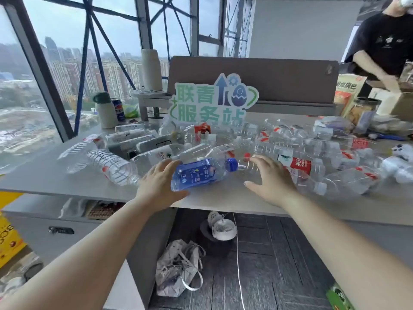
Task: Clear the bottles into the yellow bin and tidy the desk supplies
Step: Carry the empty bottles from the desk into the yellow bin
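Several empty clear plastic bottles (297, 151) lie scattered across the grey desk (223, 198). Nearest me lies a blue bottle (201, 173) with a blue cap, on its side close to the front edge. My left hand (159, 185) is around its bottom end, thumb under it and fingers over the top. My right hand (271, 180) hovers spread open just right of the cap, over a clear bottle with a red label (299, 166), holding nothing. A yellow box (9, 238) shows at the far left, low beside the desk.
A green and white sign (212, 101) stands at the desk's back against a brown partition (268, 74). A mug and a cola can (118, 109) sit back left. Snack bags and a jar (362, 113) crowd the right. A person stands at far right. A fan (223, 229) and bag lie underneath.
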Action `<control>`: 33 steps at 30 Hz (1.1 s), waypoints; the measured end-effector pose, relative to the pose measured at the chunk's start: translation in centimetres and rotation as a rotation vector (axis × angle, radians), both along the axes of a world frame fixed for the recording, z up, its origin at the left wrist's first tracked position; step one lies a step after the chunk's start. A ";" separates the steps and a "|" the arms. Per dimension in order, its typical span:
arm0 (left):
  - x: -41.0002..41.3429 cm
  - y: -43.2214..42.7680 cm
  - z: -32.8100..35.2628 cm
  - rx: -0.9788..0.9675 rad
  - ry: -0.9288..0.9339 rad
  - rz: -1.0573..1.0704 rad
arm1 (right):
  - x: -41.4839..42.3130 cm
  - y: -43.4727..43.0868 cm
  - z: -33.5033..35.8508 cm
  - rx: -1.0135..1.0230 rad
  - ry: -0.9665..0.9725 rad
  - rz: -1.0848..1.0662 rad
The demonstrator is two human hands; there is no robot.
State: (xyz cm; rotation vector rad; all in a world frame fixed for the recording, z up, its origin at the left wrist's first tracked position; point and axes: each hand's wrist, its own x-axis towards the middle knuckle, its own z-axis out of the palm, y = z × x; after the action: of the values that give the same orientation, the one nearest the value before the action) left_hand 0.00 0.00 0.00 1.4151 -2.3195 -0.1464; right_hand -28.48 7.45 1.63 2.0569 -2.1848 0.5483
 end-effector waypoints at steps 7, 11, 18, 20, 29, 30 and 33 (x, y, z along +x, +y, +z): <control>-0.3 0.2 0.0 -0.005 0.068 0.016 | -0.8 -1.0 -1.0 0.066 0.128 -0.141; 1.8 2.9 1.2 -0.034 0.182 0.014 | -0.3 -1.2 0.1 0.101 0.168 -0.176; 7.2 8.8 2.2 -0.123 0.258 0.166 | 2.2 -0.4 0.9 0.104 0.151 -0.125; 9.0 10.5 2.6 -0.153 0.288 0.242 | 4.9 0.0 1.8 0.016 0.141 -0.040; 21.3 18.2 2.8 -0.316 0.356 0.564 | 24.8 2.4 5.1 -0.214 -0.138 0.614; 22.8 18.9 2.9 -0.334 0.353 0.601 | 27.1 2.4 5.0 -0.213 -0.195 0.686; 27.6 20.5 2.8 -0.351 0.359 0.678 | 34.2 2.2 4.2 -0.198 -0.328 0.834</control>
State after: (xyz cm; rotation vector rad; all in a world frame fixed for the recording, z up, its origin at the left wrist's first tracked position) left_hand 27.56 20.51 2.81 1.7228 -1.4060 0.1839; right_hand 5.69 9.60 5.84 2.8465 -1.1946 1.1740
